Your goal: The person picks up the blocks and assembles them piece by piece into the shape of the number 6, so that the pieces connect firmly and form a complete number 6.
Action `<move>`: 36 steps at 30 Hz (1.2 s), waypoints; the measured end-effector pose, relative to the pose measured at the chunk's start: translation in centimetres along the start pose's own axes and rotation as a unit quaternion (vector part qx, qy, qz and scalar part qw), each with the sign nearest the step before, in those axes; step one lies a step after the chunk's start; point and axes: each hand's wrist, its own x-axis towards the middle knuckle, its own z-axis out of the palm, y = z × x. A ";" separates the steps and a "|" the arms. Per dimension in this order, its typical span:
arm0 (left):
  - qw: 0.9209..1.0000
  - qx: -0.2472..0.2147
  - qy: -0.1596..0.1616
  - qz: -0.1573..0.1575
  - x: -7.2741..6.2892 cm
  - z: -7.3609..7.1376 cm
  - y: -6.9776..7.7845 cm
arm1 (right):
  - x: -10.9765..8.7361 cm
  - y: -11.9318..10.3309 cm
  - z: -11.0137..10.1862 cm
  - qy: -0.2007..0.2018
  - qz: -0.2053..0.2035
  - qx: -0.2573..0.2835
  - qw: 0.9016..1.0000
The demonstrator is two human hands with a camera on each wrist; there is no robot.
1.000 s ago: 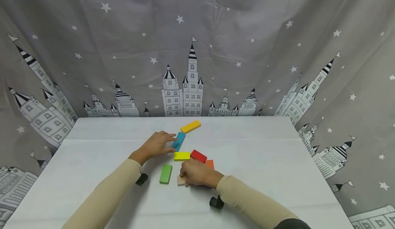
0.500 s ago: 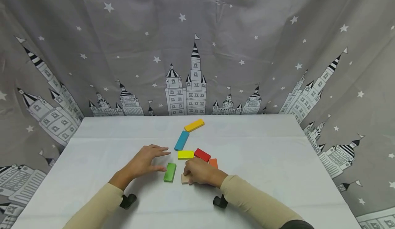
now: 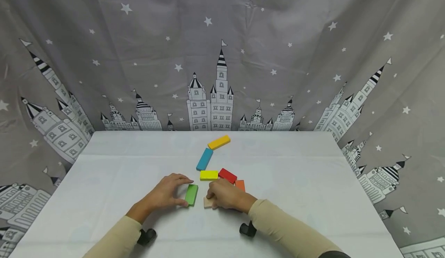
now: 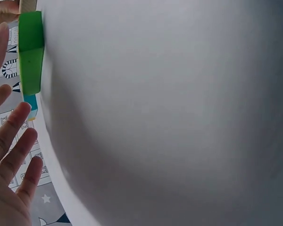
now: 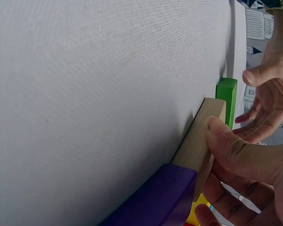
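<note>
Below the centre of the head view, the right hand (image 3: pixel 227 194) pinches the wooden block (image 3: pixel 208 202) between thumb and fingers; in the right wrist view, a purple block (image 5: pixel 151 200) at the bottom appears to meet its near end. The left hand (image 3: pixel 165 194), left of centre, has its fingers spread, thumb and forefinger beside opposite ends of the green block (image 3: pixel 191 195); contact is hard to tell. That block lies on the bench (image 3: pixel 295 165), just left of the wooden block. The step in hand seems to be steadying one block while reaching for another; the next move likely calls for closing the left fingers on the green block.
</note>
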 end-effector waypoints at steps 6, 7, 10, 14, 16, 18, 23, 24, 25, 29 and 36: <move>1.000 0.006 -0.002 0.001 0.0 0.4 0.0 | 0.1 0.1 0.0 -0.001 0.003 0.004 1.000; 1.000 0.006 -0.002 0.002 0.0 0.4 0.0 | 0.1 0.1 0.0 -0.001 0.003 0.004 1.000; 1.000 0.009 -0.007 0.001 0.1 0.5 0.0 | 0.0 0.0 0.0 -0.001 -0.001 0.001 1.000; 1.000 0.010 -0.017 -0.003 0.2 0.4 0.0 | 0.0 -0.1 -0.1 -0.001 -0.004 0.000 1.000; 1.000 0.010 -0.022 -0.010 0.3 0.3 0.0 | 0.0 -0.1 -0.1 -0.001 -0.003 -0.002 1.000; 1.000 0.008 -0.024 -0.016 0.4 0.2 -0.1 | 0.0 -0.1 -0.1 -0.001 -0.003 -0.004 1.000; 0.999 0.017 -0.023 -0.023 0.6 0.0 -0.3 | 0.1 0.0 0.0 -0.004 0.000 -0.004 1.000; 0.999 0.024 -0.023 -0.025 0.7 -0.1 -0.3 | 0.1 0.0 0.0 -0.004 0.001 -0.003 1.000; 0.999 0.027 -0.022 -0.029 0.8 -0.1 -0.4 | 0.1 0.0 0.0 -0.005 0.002 -0.002 1.000; 0.998 0.035 -0.022 -0.048 1.1 -0.5 -0.3 | 0.1 -0.1 0.0 -0.004 0.005 0.001 1.000; 0.997 0.049 -0.020 -0.060 2.0 -0.3 -0.5 | 0.0 -0.1 -0.1 -0.007 0.008 0.002 1.000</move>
